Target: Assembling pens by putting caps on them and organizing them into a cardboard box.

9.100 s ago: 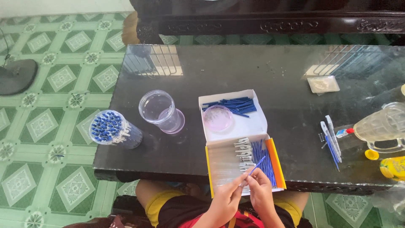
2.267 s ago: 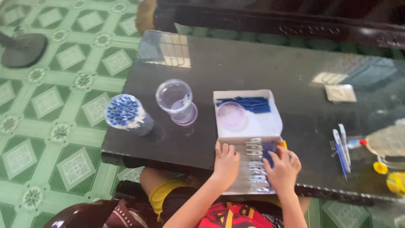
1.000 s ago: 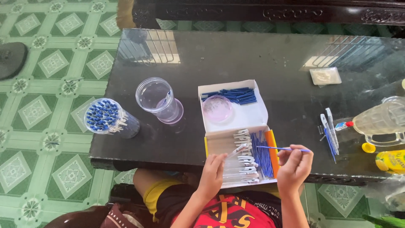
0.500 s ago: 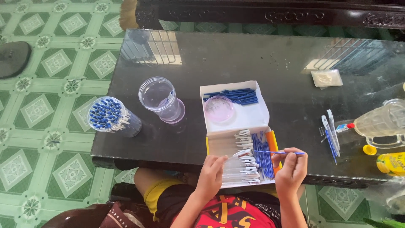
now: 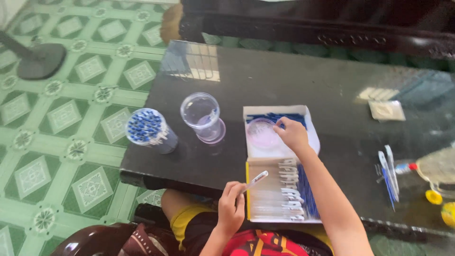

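My left hand (image 5: 231, 207) holds a clear pen barrel (image 5: 256, 179) over the table's near edge, left of the open cardboard box (image 5: 271, 205). The box holds rows of clear barrels with white clips (image 5: 290, 188) and thin blue refills (image 5: 309, 194). My right hand (image 5: 292, 132) reaches over the white box lid (image 5: 312, 140). Its fingertips rest on a pile of short blue pieces (image 5: 265, 116), beside a round pink lid (image 5: 259, 134). Whether it pinches a piece is hidden.
A dark glass-topped table (image 5: 284, 80) stands on a green tiled floor. On its left stand a jar packed with blue-capped pens (image 5: 146, 128) and a clear jar (image 5: 201, 111). At the right lie loose pens (image 5: 388, 171), a small clear tray (image 5: 387, 110), a yellow cap (image 5: 432, 196) and a glass jug (image 5: 441, 165).
My right hand has left the blue refills and stretched forward to the blue pieces in the lid. My left hand has lifted a clear barrel out of the box. The camera has shifted.
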